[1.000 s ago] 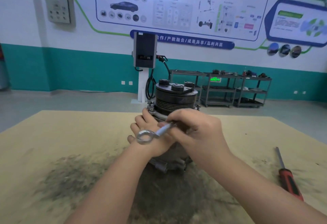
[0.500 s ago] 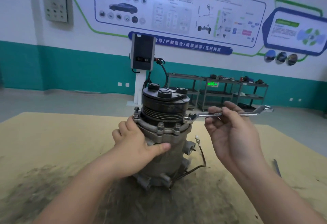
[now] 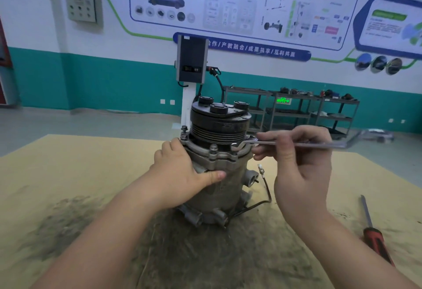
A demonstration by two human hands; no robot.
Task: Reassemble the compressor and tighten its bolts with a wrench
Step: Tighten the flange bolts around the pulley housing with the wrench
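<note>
The compressor (image 3: 219,165) stands upright near the middle of a tan board table (image 3: 68,174), on a dark greasy stain (image 3: 182,254) that spreads toward the near edge. Its black pulley (image 3: 220,121) is on top, above a grey flange ringed with bolts (image 3: 214,149). The left hand (image 3: 182,174) is wrapped round the left side of the housing just below the flange, fingers curled behind it and the thumb pressed flat across the front. The right hand (image 3: 296,163) is raised to the right of the compressor and pinches the shank of a wrench (image 3: 296,143) between curled fingers and thumb. The wrench lies roughly level, its near end seated at a bolt on the right front of the flange, its far end reaching out past the hand to the right and blurred. A thin black wire (image 3: 266,188) with a small plug at its tip hangs from the lower right of the housing. A screwdriver (image 3: 374,234) with a red handle lies on the table well apart to the right. Metal shelves (image 3: 296,110) stand against the teal and white wall behind.
</note>
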